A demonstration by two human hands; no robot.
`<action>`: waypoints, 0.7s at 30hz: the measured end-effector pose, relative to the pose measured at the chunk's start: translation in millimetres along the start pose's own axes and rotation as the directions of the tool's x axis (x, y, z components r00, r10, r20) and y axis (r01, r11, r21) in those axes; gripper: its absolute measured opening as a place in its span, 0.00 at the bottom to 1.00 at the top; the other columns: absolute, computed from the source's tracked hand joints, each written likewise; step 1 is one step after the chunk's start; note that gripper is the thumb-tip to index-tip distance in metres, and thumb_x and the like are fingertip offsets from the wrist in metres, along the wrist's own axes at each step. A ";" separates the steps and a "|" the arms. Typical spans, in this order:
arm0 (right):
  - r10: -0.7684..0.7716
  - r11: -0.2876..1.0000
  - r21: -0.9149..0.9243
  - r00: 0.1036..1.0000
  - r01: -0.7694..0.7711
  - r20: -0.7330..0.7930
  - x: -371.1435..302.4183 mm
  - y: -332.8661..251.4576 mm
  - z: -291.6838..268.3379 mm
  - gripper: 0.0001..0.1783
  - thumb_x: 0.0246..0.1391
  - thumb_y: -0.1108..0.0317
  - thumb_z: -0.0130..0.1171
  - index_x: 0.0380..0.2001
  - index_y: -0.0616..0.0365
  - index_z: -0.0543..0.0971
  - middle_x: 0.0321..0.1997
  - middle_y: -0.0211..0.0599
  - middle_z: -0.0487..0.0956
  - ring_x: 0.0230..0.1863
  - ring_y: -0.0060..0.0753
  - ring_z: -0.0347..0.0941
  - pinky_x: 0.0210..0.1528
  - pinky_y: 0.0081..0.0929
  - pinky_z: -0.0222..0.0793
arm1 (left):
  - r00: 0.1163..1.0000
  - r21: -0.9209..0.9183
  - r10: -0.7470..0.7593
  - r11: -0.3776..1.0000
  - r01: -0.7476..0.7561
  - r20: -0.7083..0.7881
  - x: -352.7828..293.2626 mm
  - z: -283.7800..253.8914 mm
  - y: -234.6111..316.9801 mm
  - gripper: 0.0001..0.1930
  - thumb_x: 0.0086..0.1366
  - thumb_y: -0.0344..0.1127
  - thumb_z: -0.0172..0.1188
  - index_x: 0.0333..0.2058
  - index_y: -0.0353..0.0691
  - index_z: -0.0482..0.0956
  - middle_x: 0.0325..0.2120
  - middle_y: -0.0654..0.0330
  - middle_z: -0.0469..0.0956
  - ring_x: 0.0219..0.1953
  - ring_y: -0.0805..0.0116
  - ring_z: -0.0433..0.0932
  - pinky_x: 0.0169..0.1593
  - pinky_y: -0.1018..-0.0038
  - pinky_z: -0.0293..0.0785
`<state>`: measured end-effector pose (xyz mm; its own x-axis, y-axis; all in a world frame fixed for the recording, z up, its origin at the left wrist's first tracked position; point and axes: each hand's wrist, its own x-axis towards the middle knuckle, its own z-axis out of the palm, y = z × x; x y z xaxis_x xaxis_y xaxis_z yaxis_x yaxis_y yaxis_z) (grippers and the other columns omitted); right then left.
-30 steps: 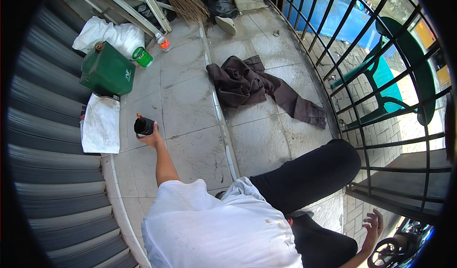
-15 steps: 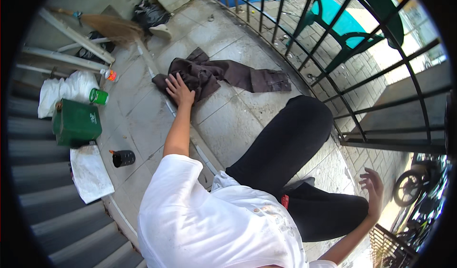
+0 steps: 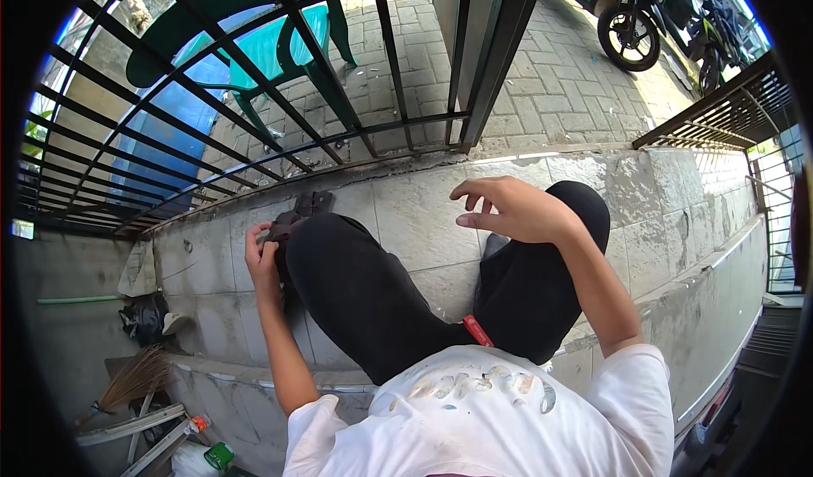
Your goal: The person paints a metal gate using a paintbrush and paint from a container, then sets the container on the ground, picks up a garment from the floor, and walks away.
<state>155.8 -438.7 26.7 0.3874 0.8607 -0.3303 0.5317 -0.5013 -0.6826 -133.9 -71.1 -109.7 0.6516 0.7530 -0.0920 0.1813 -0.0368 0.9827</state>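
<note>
A crumpled dark brown garment [image 3: 315, 203] lies on the tiled floor just beyond my left knee, which hides much of it. At its left edge, my left hand [image 3: 262, 252] has its fingers bent round the cloth, with the thumb below them. My right hand [image 3: 512, 210] hangs in the air over my right leg, holding nothing. Its fingers are loosely curved and spread apart.
Black metal bars [image 3: 394, 70] run along the far side, with a green plastic chair [image 3: 254, 58] behind them. Motorbikes [image 3: 631, 32] stand on the paving at the far right. A broom [image 3: 131, 379], a black bag [image 3: 142, 320] and a green can [image 3: 218, 456] are at the lower left.
The view has swung round to the right. My left hand has gone from lying spread on the garment to bent fingers at its edge, nearer my knee. My right hand now hovers over my leg.
</note>
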 end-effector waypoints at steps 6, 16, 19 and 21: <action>-0.019 0.901 0.390 0.915 0.191 -0.404 125.0 -60.6 141.0 0.41 0.58 0.54 0.62 0.70 0.60 0.64 0.71 0.57 0.66 0.71 0.59 0.63 0.69 0.43 0.64 | 0.844 0.274 -0.077 0.958 -0.085 0.531 60.1 62.9 120.0 0.21 0.61 0.24 0.52 0.54 0.41 0.73 0.32 0.64 0.79 0.33 0.81 0.73 0.39 0.82 0.69; 0.094 0.432 0.882 0.963 0.189 -0.252 200.4 16.1 208.1 0.20 0.67 0.62 0.57 0.57 0.61 0.78 0.51 0.37 0.84 0.56 0.30 0.76 0.62 0.31 0.69 | 0.654 0.664 -0.127 0.217 -0.716 0.746 52.5 194.4 162.7 0.31 0.72 0.42 0.55 0.70 0.39 0.61 0.63 0.37 0.70 0.61 0.37 0.74 0.66 0.53 0.69; 0.313 0.451 0.814 0.789 0.365 -0.528 217.4 44.7 237.7 0.29 0.68 0.49 0.55 0.62 0.61 0.76 0.55 0.47 0.84 0.60 0.45 0.78 0.64 0.37 0.69 | 0.457 0.470 -0.148 0.462 -0.752 0.877 23.1 245.1 161.8 0.35 0.72 0.46 0.55 0.72 0.40 0.58 0.69 0.34 0.61 0.67 0.39 0.68 0.70 0.54 0.65; 0.245 0.510 0.814 0.859 0.279 -0.449 171.8 73.5 263.3 0.31 0.67 0.48 0.55 0.62 0.61 0.75 0.56 0.48 0.83 0.60 0.46 0.78 0.64 0.38 0.69 | 0.311 0.398 -0.250 0.523 -0.754 0.917 2.5 251.2 171.5 0.34 0.73 0.48 0.54 0.73 0.43 0.58 0.69 0.35 0.63 0.67 0.40 0.69 0.69 0.54 0.66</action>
<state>63.1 -304.3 -251.9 0.8012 0.5770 -0.1588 -0.2334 0.0570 -0.9707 83.9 -240.6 18.3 0.8328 -0.3594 -0.4211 -0.1033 -0.8482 0.5196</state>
